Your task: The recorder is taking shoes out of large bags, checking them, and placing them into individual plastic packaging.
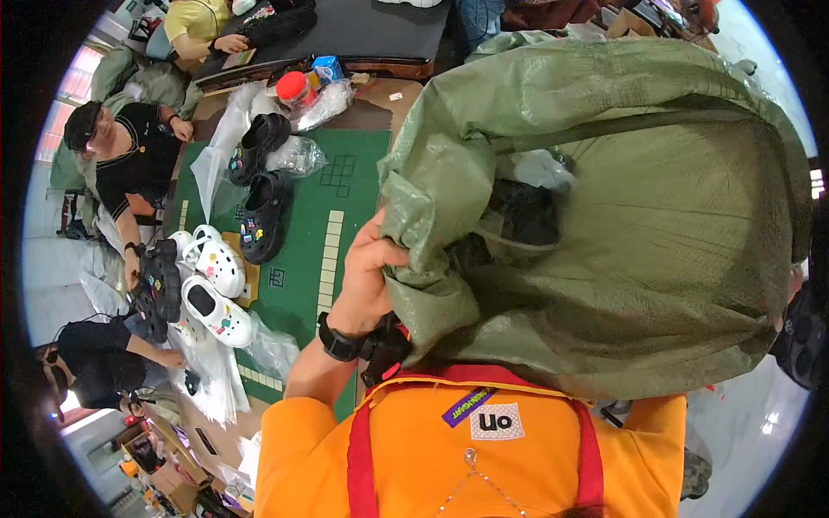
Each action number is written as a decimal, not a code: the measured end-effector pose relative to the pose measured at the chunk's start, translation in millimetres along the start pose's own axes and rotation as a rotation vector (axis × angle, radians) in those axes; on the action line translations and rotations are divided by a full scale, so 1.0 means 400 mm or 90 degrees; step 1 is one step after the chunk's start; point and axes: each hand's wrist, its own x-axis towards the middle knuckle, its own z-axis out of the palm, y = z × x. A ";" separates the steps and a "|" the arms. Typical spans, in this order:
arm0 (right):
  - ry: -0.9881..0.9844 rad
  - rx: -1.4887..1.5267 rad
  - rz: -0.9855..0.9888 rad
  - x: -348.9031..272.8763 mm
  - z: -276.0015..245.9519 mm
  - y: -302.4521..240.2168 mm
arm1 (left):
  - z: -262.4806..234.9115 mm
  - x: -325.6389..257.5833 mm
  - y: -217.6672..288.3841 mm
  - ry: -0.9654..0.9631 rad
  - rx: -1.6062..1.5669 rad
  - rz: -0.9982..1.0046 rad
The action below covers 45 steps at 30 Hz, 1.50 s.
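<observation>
A large green woven sack (665,198) hangs open in front of my chest, its mouth turned toward me. My left hand (371,272) grips the bunched left rim, fingers wrapped into the fabric. At the sack's far right edge only a sliver of my right hand (790,293) shows; its fingers are hidden behind the sack. Deep in the sack lie dark things (528,214) and crumpled clear plastic (542,169), too shaded to make out fully. Left of the sack, a pair of black clogs (266,216) with charms and white clogs (216,311) sit on a green-topped table (298,302).
A red-lidded jar (294,89), a blue box (327,68) and clear plastic bags (296,157) stand toward the table's far end. Along its left side are two people, one holding dark clogs (159,285). Another person sits at the black table (363,34) beyond.
</observation>
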 end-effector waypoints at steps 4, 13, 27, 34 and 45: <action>0.012 0.011 -0.059 0.166 -0.090 0.075 | 0.022 0.025 0.014 0.064 -0.010 0.007; -0.004 0.250 0.390 0.126 0.099 0.173 | -0.310 0.044 -0.174 0.291 0.610 -0.005; 0.049 0.476 0.906 -0.065 0.156 0.440 | -0.658 -0.014 -0.381 0.439 0.684 -0.102; -0.036 0.609 0.871 0.026 0.098 0.312 | -0.555 0.078 -0.291 0.390 0.132 -0.167; -0.130 -0.461 0.335 -0.022 -0.027 0.411 | -0.486 0.164 -0.283 0.467 0.150 -0.196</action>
